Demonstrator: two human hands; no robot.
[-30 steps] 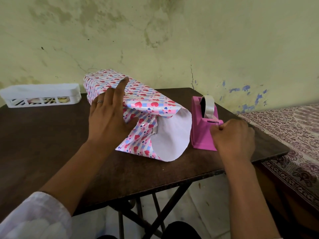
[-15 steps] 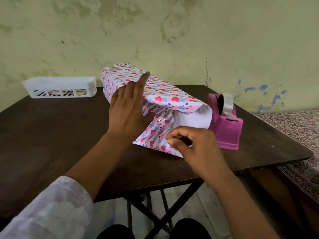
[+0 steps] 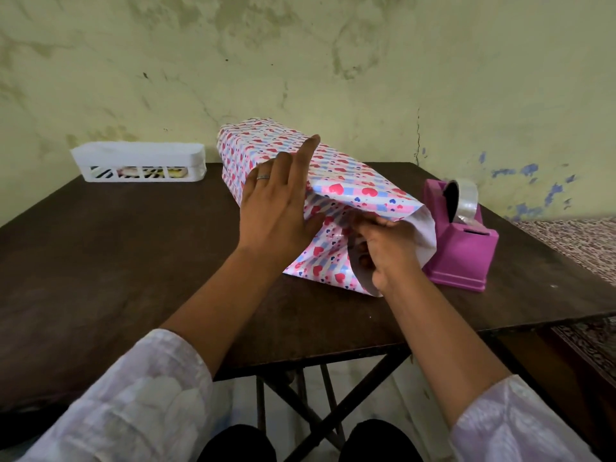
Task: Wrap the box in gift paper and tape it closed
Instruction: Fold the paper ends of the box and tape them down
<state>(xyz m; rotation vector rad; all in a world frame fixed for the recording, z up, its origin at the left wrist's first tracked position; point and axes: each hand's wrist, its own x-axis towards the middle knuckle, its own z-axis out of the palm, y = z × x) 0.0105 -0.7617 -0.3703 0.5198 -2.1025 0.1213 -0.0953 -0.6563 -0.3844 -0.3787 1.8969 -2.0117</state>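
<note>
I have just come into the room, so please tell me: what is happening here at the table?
A person is wrapping a box in heart-patterned gift paper on a dark table. The left hand lies flat against the side of the parcel, fingers straight. The right hand works at the seam on that side, near the open end; whether it holds tape cannot be told. A pink tape dispenser stands beside the parcel, and a white basket sits at the back.
</note>
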